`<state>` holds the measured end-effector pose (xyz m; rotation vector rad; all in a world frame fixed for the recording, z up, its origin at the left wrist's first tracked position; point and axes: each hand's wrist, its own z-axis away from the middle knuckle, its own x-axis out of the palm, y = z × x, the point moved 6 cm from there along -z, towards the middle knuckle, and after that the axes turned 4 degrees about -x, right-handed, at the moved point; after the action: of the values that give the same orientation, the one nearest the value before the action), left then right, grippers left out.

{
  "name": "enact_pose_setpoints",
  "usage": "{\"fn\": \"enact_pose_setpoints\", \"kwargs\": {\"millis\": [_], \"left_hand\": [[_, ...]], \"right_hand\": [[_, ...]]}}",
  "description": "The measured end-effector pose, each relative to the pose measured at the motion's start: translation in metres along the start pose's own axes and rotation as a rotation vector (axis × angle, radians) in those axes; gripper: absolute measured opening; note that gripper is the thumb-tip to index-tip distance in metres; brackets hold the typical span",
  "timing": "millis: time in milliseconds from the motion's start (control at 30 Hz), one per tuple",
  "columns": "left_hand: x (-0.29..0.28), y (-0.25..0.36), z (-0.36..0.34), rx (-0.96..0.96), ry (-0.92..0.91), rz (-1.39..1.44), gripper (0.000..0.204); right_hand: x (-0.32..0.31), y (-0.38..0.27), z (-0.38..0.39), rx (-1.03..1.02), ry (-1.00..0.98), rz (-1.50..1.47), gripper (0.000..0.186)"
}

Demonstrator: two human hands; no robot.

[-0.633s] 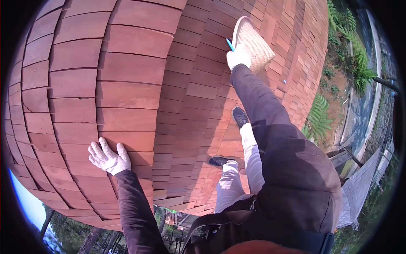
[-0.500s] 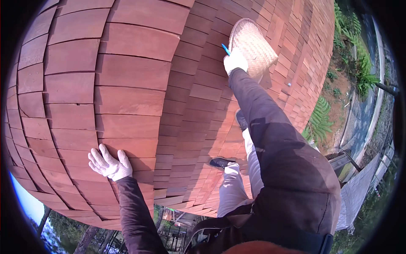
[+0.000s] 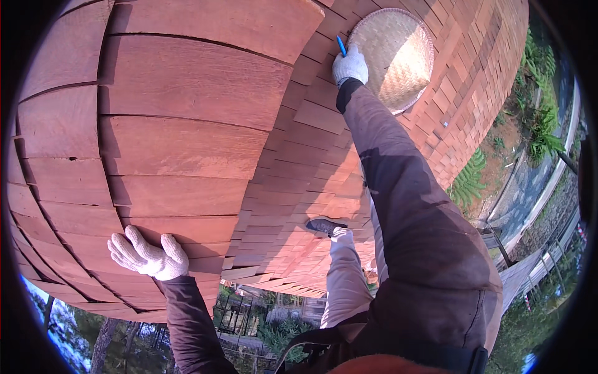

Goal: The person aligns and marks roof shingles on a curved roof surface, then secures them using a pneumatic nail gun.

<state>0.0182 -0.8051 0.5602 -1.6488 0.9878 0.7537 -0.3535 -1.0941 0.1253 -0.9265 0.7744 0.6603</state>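
Observation:
I am on a sloped roof of reddish wooden shingles [image 3: 187, 112]. My left hand [image 3: 148, 254], in a white knit glove, rests flat with spread fingers on the lower edge of a shingle row. My right hand [image 3: 349, 65], also gloved, reaches far up the slope and grips a thin blue pen-like tool [image 3: 341, 45]. It sits right beside a woven conical straw hat [image 3: 395, 53] lying on the shingles. My dark sleeves run from the lower edge to both hands.
My foot in a dark shoe [image 3: 324, 225] and light trouser leg [image 3: 344, 280] brace on the shingles near the eave. Beyond the roof edge lie ferns [image 3: 468, 181], a paved path [image 3: 529, 187] and trees far below.
The view has come closer to the roof. My right hand stays by the straw hat with the blue tool, and my left hand has curled onto a shingle edge.

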Motion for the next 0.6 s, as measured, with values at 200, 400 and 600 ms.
{"fn": "enact_pose_setpoints", "kwargs": {"millis": [200, 400, 600], "left_hand": [[-0.003, 0.002, -0.002, 0.012, 0.024, 0.021, 0.07], [-0.003, 0.001, -0.001, 0.007, 0.02, 0.016, 0.07], [0.0, -0.001, 0.0, 0.022, 0.012, 0.013, 0.072]], "right_hand": [[-0.007, 0.022, 0.009, 0.01, 0.017, -0.026, 0.031], [-0.005, 0.052, 0.002, 0.057, 0.122, -0.083, 0.029], [-0.015, 0.077, 0.007, 0.192, 0.154, -0.213, 0.029]]}}
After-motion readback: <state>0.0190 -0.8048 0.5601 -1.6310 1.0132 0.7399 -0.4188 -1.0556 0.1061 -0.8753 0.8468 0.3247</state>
